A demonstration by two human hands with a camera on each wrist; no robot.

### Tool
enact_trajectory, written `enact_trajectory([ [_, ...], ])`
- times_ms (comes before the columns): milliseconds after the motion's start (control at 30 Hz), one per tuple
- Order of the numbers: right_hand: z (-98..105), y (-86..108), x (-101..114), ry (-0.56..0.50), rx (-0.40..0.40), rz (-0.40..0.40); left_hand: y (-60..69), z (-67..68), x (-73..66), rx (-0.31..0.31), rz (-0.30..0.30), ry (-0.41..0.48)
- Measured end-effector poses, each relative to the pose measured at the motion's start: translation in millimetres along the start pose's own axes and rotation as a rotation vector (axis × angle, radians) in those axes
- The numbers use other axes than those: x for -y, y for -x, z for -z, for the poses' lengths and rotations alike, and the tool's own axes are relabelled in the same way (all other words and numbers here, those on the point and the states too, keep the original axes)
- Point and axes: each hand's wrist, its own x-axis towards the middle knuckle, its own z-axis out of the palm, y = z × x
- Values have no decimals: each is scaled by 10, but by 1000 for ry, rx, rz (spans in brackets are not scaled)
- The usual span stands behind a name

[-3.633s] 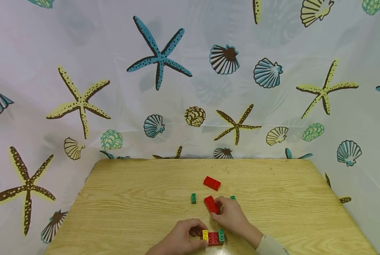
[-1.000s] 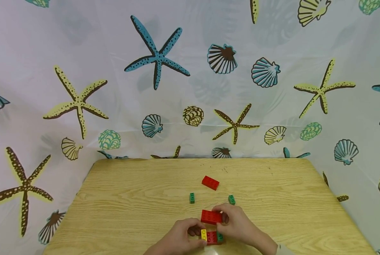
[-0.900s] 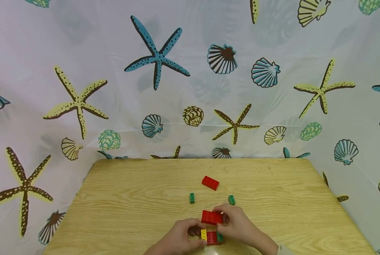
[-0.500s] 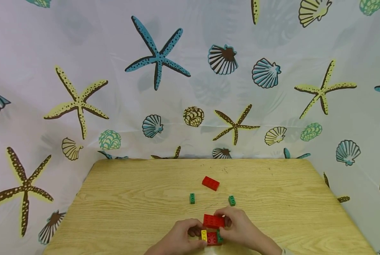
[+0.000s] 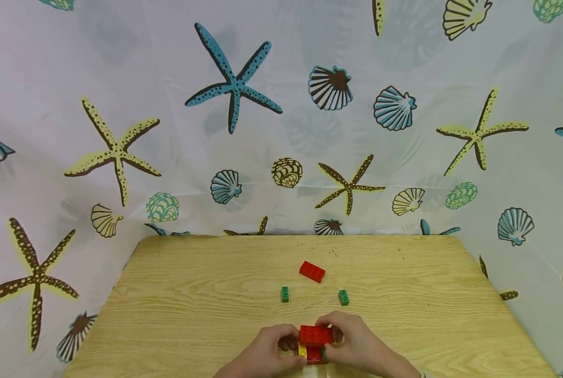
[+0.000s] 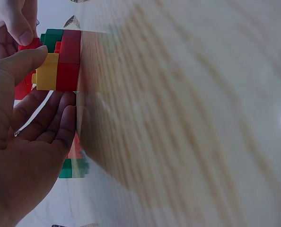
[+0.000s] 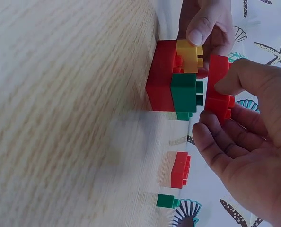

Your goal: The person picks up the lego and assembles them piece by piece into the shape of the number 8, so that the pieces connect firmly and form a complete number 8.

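Three loose bricks (image 5: 312, 272) beyond hands (image 5: 351, 338)

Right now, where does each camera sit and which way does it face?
Head: on the head, facing forward and down at the table; left hand and right hand show.
Left wrist: worn there, facing the yellow brick; both hands show.
Right wrist: worn there, facing the held red brick; both hands show.
Shared by both wrists: yellow brick, from opposite sides.
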Motion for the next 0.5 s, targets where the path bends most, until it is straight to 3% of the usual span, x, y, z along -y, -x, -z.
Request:
enact_trajectory([
  [267,-6,14,4,10,17,2,-6,-4,31,-6,-28,-7],
  [500,-11,35,13,3,49,19,-5,-5,27,2,-11,11],
])
